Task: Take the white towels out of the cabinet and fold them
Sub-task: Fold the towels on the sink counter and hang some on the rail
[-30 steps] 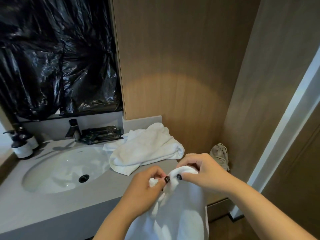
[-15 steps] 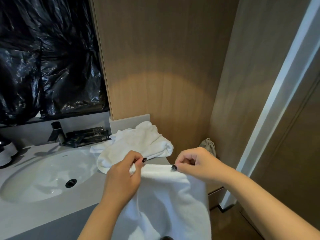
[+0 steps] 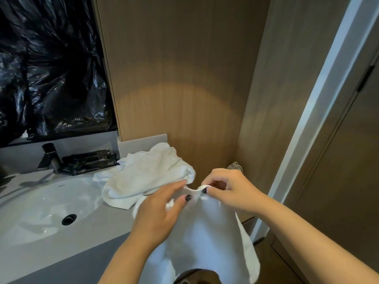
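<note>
Nearest: white towel (image 3: pixel 207 232) hangs in front of the person, off the desk edge, top hem bunched between both hands. Right hand (image 3: pixel 229 191) pinches the hem between thumb and fingers. Left hand (image 3: pixel 160 210) rests against the cloth just beside it, fingers extended; whether it grips, cannot tell. Beyond, on the grey desk (image 3: pixel 37 255): second towel (image 3: pixel 147 177), crumpled, right of the sink (image 3: pixel 39 206). Farther: dark faucet (image 3: pixel 50 155), black packets (image 3: pixel 90 160), black plastic sheeting (image 3: pixel 51 68) on the wall.
</note>
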### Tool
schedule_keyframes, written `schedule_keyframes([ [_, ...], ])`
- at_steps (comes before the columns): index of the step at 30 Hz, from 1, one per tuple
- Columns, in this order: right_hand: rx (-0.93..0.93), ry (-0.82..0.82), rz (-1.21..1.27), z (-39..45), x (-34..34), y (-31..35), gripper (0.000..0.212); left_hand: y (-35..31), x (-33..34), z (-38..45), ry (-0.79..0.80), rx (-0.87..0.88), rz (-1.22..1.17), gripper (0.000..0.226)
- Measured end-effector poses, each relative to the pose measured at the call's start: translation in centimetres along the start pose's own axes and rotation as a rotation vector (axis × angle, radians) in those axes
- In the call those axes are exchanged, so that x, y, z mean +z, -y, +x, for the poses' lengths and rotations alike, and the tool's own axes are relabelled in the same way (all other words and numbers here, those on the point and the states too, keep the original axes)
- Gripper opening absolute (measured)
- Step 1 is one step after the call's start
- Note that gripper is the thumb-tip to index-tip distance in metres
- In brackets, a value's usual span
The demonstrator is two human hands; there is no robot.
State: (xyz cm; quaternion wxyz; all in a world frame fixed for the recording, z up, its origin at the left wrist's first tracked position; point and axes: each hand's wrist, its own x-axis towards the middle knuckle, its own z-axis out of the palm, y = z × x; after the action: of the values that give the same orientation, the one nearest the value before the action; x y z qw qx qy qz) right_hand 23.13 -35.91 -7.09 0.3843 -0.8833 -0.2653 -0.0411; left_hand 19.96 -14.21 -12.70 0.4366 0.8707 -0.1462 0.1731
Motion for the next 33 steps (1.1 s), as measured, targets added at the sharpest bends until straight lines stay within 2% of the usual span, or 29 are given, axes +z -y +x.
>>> schedule_keyframes([
  [2,-0.032,-0.035,-0.004,0.3,0.4,0.5,0.010,-0.7,1.2,0.0,0.067,0.011,-0.030,0.019],
  [3,-0.039,-0.043,-0.006,0.3,0.5,0.6,0.010,-0.8,1.6,-0.1,0.050,0.000,-0.041,0.009],
  [4,-0.036,-0.034,-0.012,0.3,0.5,0.6,0.010,-0.8,1.7,-0.2,0.004,-0.013,-0.039,0.007],
  [8,0.037,0.139,-0.103,-0.3,0.4,0.2,0.013,0.2,1.0,-0.1,-0.083,-0.102,-0.007,0.012],
  [11,0.065,0.287,-0.301,-0.3,0.3,-0.2,0.017,0.6,0.5,-0.4,-0.125,-0.187,-0.004,0.012],
  [13,0.087,0.319,-0.408,-0.1,0.0,-1.0,0.021,1.2,-0.1,-0.6,-0.176,-0.270,-0.011,0.012],
  [16,0.186,0.232,-0.421,-0.5,-0.8,-2.7,0.024,2.5,-1.7,-0.7,-0.283,-0.352,0.008,0.012],
  [22,0.189,0.089,-0.183,-0.2,-1.0,-3.2,0.022,2.9,-2.4,-0.6,-0.321,-0.408,0.002,0.013],
  [25,0.274,0.066,-0.194,0.1,-1.9,-3.4,0.029,3.7,-3.1,-0.4,-0.415,-0.458,0.008,0.021],
  [29,0.371,0.063,-0.201,-0.2,-1.8,-4.1,0.026,3.7,-2.8,-0.5,-0.492,-0.500,-0.039,0.014],
  [33,0.401,-0.073,0.082,-0.4,0.3,-3.3,0.020,3.0,-1.3,-0.8,-0.447,-0.481,-0.123,0.027],
])
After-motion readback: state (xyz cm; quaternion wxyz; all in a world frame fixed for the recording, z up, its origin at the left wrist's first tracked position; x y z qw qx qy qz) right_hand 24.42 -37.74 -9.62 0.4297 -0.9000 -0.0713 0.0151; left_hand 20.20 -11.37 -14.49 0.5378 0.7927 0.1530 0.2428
